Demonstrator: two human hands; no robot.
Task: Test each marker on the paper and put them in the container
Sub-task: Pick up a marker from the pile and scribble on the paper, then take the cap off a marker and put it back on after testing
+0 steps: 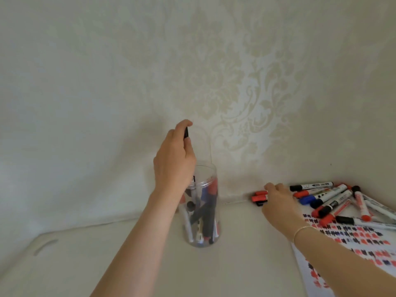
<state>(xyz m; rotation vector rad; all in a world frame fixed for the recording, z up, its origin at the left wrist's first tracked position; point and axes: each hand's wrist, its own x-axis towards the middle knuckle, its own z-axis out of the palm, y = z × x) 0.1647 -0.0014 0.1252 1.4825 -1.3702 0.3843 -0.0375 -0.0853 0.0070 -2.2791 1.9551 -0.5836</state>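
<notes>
Left grip (174, 159) pinches black marker (186, 132) (above container (203, 211)); right grip (278, 200) touches red markers (259, 197).

Clear jar (202, 239) upright, holding capped markers (206, 219). Loose markers (327, 202) piled far right, overlapping scribbled paper (347, 239).

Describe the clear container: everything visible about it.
The container is a tall, clear cylinder that looks like plastic, lidless, standing upright on the pale surface near the wall. Through its wall several markers show, mostly standing on end or leaning, with black, red and blue caps or barrels. The left hand is at its open rim, gripping a black-capped marker held upright, its lower end apparently entering the mouth. Whether the hand touches the rim cannot be told. The loose markers and paper lie apart to its right.
</notes>
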